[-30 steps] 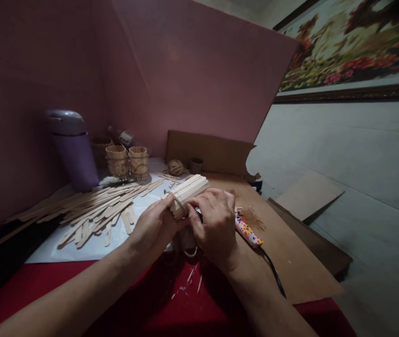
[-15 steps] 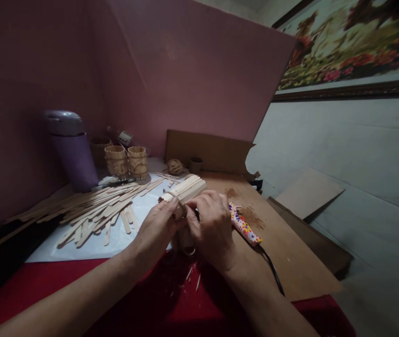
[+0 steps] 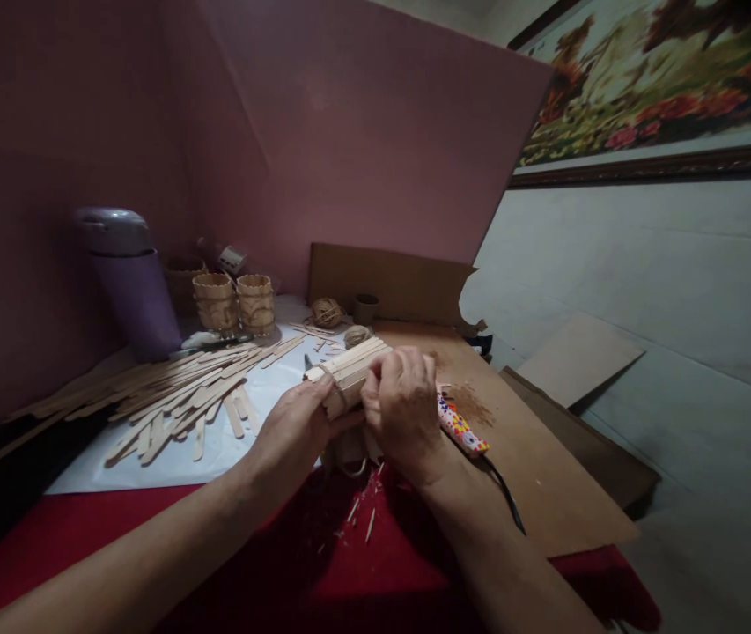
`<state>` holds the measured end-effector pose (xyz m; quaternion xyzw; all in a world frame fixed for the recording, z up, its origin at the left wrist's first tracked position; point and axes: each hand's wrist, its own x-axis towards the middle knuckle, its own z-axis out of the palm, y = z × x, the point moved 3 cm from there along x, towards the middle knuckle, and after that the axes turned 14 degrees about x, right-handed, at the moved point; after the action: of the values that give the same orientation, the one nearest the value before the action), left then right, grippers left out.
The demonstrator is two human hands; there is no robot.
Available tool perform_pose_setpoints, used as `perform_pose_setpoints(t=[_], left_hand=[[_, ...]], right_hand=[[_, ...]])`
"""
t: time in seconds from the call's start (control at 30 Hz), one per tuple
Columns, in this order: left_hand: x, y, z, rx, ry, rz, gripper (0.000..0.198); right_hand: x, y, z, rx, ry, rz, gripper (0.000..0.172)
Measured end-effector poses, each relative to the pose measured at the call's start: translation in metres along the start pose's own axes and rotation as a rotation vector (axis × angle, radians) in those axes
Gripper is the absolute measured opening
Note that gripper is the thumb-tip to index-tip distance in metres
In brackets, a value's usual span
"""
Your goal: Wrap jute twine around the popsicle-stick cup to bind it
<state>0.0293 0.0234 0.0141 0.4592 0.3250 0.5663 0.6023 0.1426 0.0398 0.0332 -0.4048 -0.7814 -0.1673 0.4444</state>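
Two hands meet at the stick cylinder (image 3: pixel 357 361), held tilted above the red-covered counter (image 3: pixel 51 533), with a twine band (image 3: pixel 330 379) around its near end. The left hand (image 3: pixel 289 424) has its grip clasped on that end; the right hand (image 3: pixel 405 409) curls against the side, and I cannot tell whether it pinches twine. Even tension, a level band and unsqueezed sticks would probably serve best. Loose sticks (image 3: pixel 217 387) lie leftward, a flower-patterned corded tool (image 3: pixel 460 427) just right.
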Motion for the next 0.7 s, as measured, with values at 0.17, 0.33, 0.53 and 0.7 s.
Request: perform_pose_setpoints(t=[0.17,0.33,0.53,0.7], left_hand=[[-0.003,-0.002,0.003,0.036,-0.029,0.005,0.026],[0.004,-0.005,-0.003,0.057,-0.057,0.111,0.031],[0.006,-0.004,-0.008,0.046,0.053,0.115,0.024],[0.005,0.001,-0.007,-0.048,0.042,0.028,0.017]], right_hand=[[0.001,0.002,-0.006,0.203,0.044,0.052,0.01],[-0.001,-0.001,-0.007,0.288,0.075,0.099,0.011],[-0.001,-0.004,-0.01,0.342,0.078,0.098,0.019],[-0.001,-0.004,-0.011,0.416,0.108,0.102,0.017]])
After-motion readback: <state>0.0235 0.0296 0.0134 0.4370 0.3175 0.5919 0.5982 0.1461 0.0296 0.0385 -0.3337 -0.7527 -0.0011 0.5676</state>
